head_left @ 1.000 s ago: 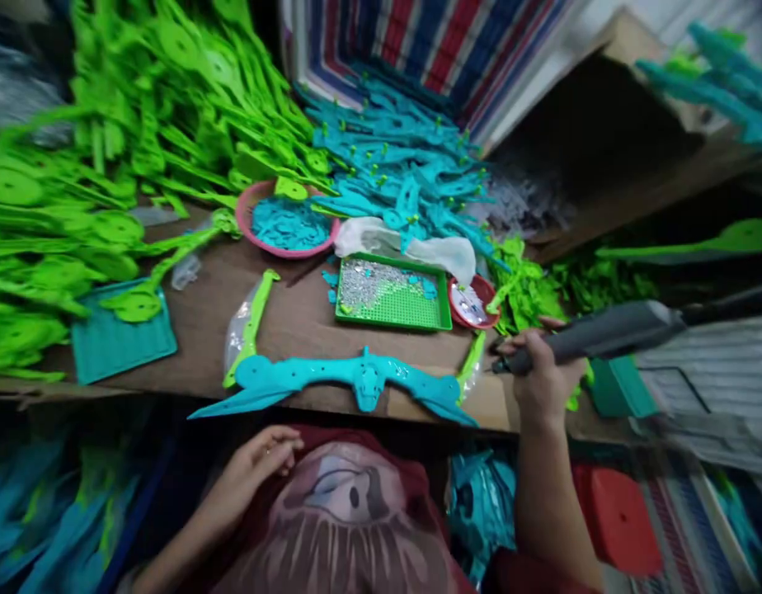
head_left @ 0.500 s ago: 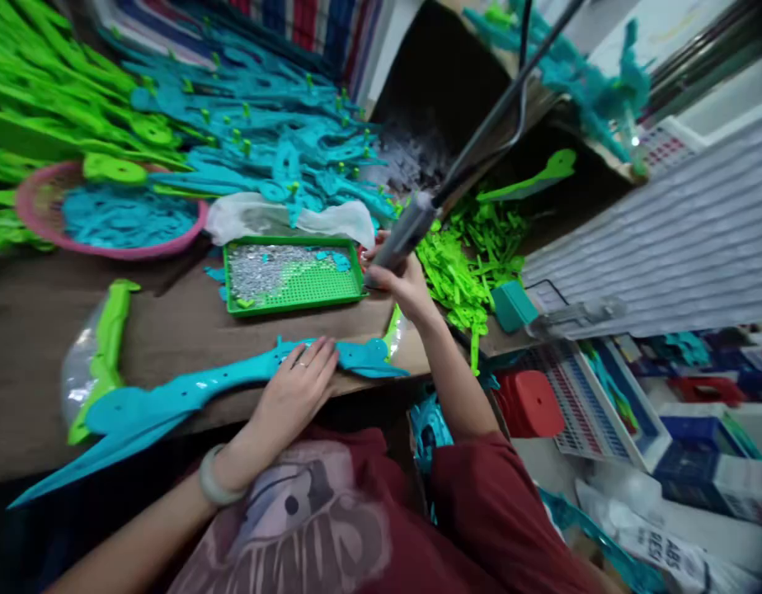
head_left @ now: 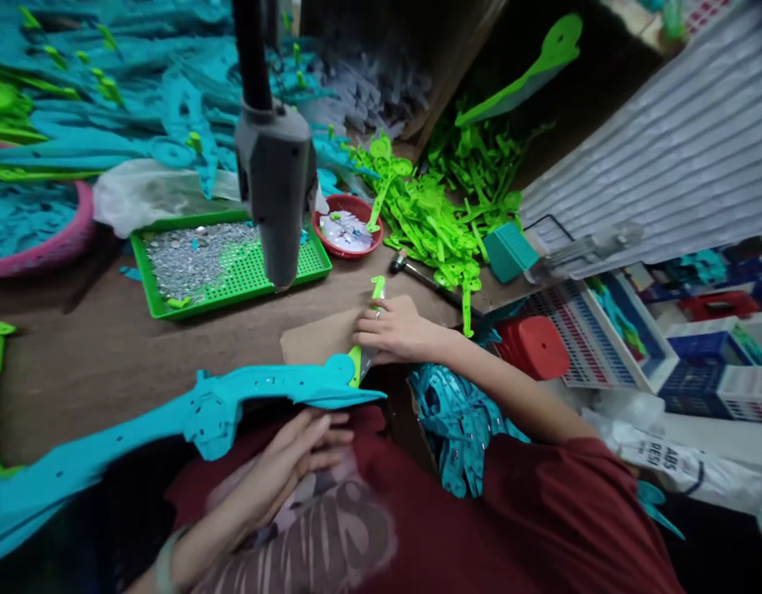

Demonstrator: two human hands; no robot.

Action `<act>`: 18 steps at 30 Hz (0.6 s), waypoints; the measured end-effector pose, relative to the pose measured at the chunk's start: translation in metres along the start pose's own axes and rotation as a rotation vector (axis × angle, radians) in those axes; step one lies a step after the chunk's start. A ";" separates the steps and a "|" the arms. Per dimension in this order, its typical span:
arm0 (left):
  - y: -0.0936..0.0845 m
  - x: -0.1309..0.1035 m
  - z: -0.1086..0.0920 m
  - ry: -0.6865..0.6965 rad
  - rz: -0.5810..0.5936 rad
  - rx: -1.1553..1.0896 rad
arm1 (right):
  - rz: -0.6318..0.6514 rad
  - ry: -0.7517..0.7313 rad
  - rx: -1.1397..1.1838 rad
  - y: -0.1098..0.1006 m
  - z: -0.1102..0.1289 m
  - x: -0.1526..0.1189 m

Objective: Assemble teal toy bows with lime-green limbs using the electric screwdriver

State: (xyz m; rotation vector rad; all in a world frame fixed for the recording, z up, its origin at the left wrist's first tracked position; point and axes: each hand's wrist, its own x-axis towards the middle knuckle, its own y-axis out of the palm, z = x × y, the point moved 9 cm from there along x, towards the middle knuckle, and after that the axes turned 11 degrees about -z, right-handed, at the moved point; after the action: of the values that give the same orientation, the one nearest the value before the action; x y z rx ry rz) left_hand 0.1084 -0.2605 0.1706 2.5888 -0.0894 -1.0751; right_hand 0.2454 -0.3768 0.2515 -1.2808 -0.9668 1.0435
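A long blue plastic part (head_left: 251,384) lies along the table's front edge, with green pieces at its ends. My right hand (head_left: 399,332) has its fingers closed over the green-and-clear blade piece (head_left: 356,363) at the part's right end. Just below the blue part, near the shirt, my left hand (head_left: 300,454) is open, fingers stretched out and holding nothing. A grey power screwdriver (head_left: 279,198) hangs in front of the green tray (head_left: 232,301), apart from both hands. Under the right hand's blade piece lies a brown cardboard sheet (head_left: 316,338).
Silver screws fill part of the green tray. A red basket (head_left: 374,243) holds small pale pieces. A hammer (head_left: 427,280) lies beside a heap of green parts (head_left: 436,231). Blue parts are piled at the back left, and a box of blue parts (head_left: 455,429) stands below the edge.
My right hand has let go of the screwdriver, which now hangs free, and has come down onto the blade piece. My left hand has come off the blue part towards the shirt. The view has shifted.
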 end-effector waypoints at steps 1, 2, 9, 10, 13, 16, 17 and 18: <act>0.005 0.005 0.003 -0.057 -0.049 -0.114 | -0.012 -0.022 0.001 -0.006 0.005 0.000; 0.006 0.011 0.001 -0.060 -0.111 -0.182 | -0.025 -0.040 0.000 -0.012 0.009 -0.002; 0.008 0.013 0.002 -0.157 -0.193 -0.243 | -0.081 -0.104 0.030 -0.024 0.017 -0.008; 0.008 0.012 0.003 -0.169 -0.206 -0.259 | -0.081 -0.100 0.035 -0.023 0.016 -0.008; 0.003 0.011 -0.004 -0.111 -0.299 -0.311 | -0.065 -0.050 0.090 -0.019 0.016 -0.008; 0.001 0.010 -0.011 -0.060 -0.339 -0.341 | -0.050 0.055 0.136 -0.014 0.019 -0.011; 0.002 0.010 -0.011 -0.060 -0.328 -0.337 | -0.054 0.088 0.144 -0.013 0.020 -0.012; 0.004 0.011 -0.012 -0.062 -0.315 -0.329 | -0.062 0.112 0.153 -0.012 0.020 -0.013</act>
State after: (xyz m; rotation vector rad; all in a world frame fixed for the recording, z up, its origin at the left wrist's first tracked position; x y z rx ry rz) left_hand 0.1247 -0.2633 0.1725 2.3177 0.4570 -1.1622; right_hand 0.2233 -0.3842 0.2647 -1.1634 -0.8207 0.9688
